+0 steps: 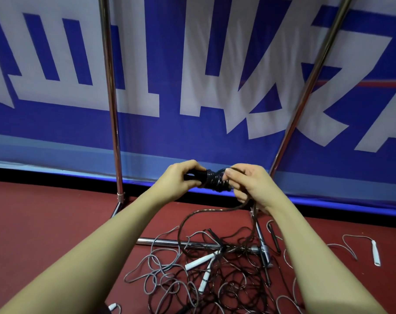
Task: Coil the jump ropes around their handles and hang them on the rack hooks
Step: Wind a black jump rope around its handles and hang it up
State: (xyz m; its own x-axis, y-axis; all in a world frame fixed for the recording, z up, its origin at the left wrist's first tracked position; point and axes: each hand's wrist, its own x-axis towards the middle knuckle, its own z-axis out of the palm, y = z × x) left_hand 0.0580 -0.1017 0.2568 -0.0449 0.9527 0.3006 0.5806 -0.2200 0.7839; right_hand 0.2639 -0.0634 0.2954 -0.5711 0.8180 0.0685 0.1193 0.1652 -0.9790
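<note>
Two bare hands meet at chest height before the blue-and-white banner (192,64). The left hand (181,177) grips the black jump-rope handles (193,176), fingers curled round them; the right hand (249,184) pinches the thin black rope (185,218), already coiled tightly round the handles' right part. Its slack trails down to a tangled pile of grey and black ropes (169,279) with white handles (198,262) on the red floor (45,211), across the chrome rack base (160,241).

We have one view, worn on the head. It looks forward and down, close over both forearms, toward the red floor (56,223), the rack legs (112,109) and the banner (192,64) behind.
</note>
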